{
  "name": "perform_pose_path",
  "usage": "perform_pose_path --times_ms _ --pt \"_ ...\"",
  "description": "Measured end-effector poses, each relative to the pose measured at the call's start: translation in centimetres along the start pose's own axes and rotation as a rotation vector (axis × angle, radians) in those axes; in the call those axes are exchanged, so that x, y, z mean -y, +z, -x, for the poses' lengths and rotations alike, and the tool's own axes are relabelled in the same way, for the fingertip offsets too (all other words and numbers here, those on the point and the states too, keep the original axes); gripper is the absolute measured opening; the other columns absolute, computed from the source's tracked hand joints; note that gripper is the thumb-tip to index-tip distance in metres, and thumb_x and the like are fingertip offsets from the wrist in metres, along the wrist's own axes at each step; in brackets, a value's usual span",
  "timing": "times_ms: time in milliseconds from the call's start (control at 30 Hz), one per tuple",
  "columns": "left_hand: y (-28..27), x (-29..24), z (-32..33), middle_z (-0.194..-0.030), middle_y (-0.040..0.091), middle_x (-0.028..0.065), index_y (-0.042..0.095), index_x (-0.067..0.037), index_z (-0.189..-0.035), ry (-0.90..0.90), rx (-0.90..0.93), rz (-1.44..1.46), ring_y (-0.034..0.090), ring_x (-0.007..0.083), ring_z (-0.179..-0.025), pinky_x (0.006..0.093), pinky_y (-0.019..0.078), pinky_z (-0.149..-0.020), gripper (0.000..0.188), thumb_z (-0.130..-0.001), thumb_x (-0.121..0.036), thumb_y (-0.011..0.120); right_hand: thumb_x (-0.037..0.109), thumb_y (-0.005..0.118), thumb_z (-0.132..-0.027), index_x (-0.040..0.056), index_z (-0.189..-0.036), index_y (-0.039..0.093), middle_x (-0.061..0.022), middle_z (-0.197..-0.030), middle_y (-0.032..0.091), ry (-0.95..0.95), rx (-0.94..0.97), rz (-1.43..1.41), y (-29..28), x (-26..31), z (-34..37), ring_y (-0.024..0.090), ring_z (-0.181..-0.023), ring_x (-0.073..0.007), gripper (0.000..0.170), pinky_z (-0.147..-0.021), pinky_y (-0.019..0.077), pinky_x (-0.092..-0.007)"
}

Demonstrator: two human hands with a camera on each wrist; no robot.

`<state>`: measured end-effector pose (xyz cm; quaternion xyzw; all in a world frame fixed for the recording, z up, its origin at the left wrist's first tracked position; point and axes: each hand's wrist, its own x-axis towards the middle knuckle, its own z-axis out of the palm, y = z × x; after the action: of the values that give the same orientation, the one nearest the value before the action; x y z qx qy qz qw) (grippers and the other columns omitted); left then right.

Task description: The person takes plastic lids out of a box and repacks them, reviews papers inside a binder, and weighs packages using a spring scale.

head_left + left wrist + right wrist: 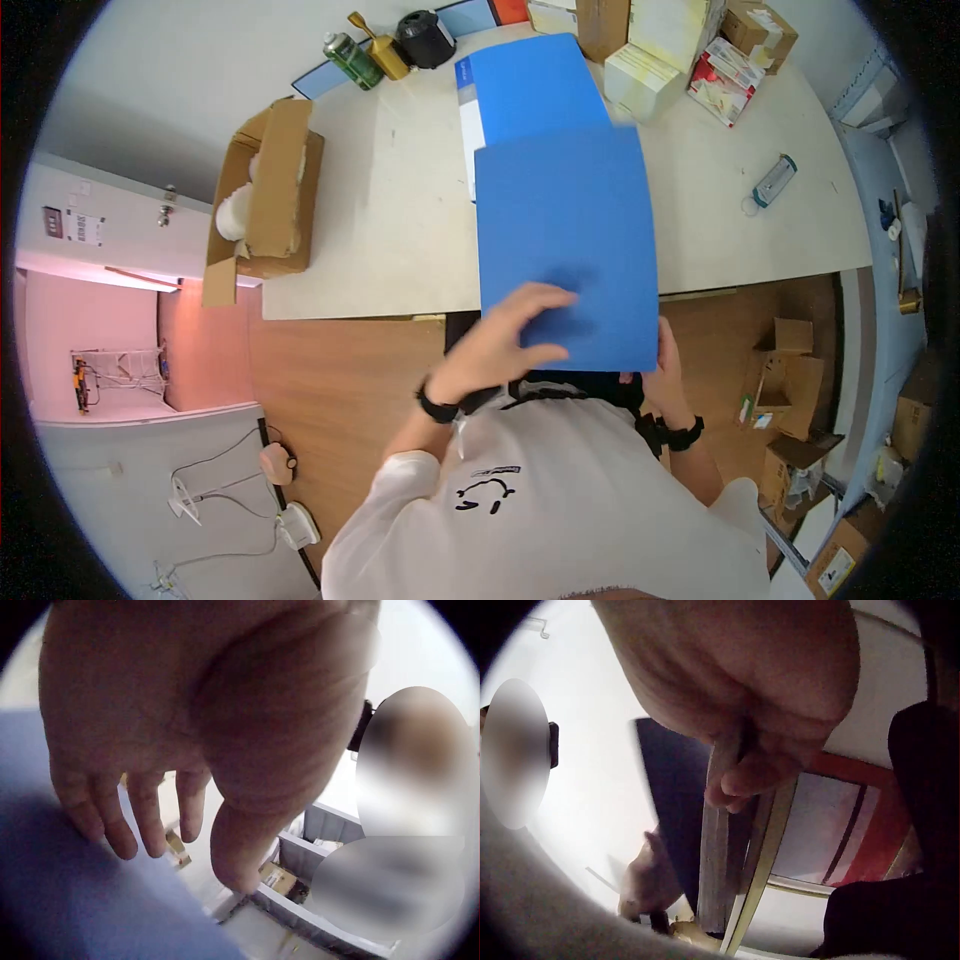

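Note:
A blue folder (570,240) reaches from the table to the person's waist. My right hand (668,375) grips its near right corner; in the right wrist view the fingers (754,780) curl round a thick pale stack of page edges (714,862) beside the dark cover (671,795). Over the folder's lower left part is my left hand (505,345), fingers spread and thumb apart, casting a shadow on the blue surface. The left wrist view shows that hand's fingers hanging loosely beside the cover (67,900). Behind lies another blue folder (540,85) with a white label strip, partly covered.
An open cardboard box (280,190) with white things inside stands on the table's left. At the back are a green can (352,62), a golden bottle (385,55) and several boxes (645,80). A small clear-and-teal object (774,182) lies at right. Cardboard boxes (785,375) stand on the floor.

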<state>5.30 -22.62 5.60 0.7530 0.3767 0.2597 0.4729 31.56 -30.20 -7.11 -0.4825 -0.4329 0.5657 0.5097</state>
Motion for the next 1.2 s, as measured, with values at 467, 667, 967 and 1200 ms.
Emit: perform_pose_path --times_ms 467,667,967,1200 --pt "-3.0 0.9 2.9 -0.118 0.067 0.0156 0.064 -0.001 -0.119 -0.067 -0.466 -0.461 0.064 0.0333 -0.110 0.0377 0.0498 -0.096 0.035 -0.085 -0.001 0.072 0.022 0.051 -0.106 -0.0013 -0.137 0.039 -0.0111 -0.098 0.065 0.219 0.309 -0.216 14.5 4.0 -7.7 0.068 -0.076 -0.0138 0.041 -0.063 0.0561 -0.0259" --pt "-7.1 7.6 3.0 -0.140 0.050 0.0266 0.059 -0.003 -0.130 -0.174 -0.549 -0.503 0.048 0.0433 -0.130 0.0459 0.0417 -0.108 0.050 -0.083 -0.011 0.075 0.026 0.052 -0.105 -0.0032 -0.142 0.036 -0.0143 -0.121 0.062 0.158 0.414 -0.297 20.0 2.8 -10.6 0.063 -0.112 -0.0202 0.049 -0.093 0.0540 -0.0359" --pt "-9.3 10.4 -2.5 -0.141 0.049 0.0277 0.056 -0.003 -0.132 -0.135 -0.522 -0.507 0.045 0.0430 -0.134 0.0468 0.0386 -0.111 0.059 -0.079 -0.014 0.081 0.017 0.052 -0.104 0.0010 -0.122 0.056 -0.0060 -0.111 0.064 0.171 0.484 -0.134 12.2 3.1 -8.4 0.064 -0.099 -0.0147 0.024 -0.090 0.0523 -0.0302" --pt "-7.7 9.9 -12.2 -0.154 0.039 0.0210 0.052 -0.013 -0.142 0.093 -0.358 -0.653 0.035 0.0419 -0.143 0.0523 0.0312 -0.116 0.068 -0.082 -0.025 0.081 0.009 0.055 -0.098 0.0001 -0.119 0.059 -0.0077 -0.110 0.066 -0.061 0.197 0.009 7.3 4.2 -10.1 0.065 -0.093 -0.0155 0.023 -0.084 0.0531 -0.0297"
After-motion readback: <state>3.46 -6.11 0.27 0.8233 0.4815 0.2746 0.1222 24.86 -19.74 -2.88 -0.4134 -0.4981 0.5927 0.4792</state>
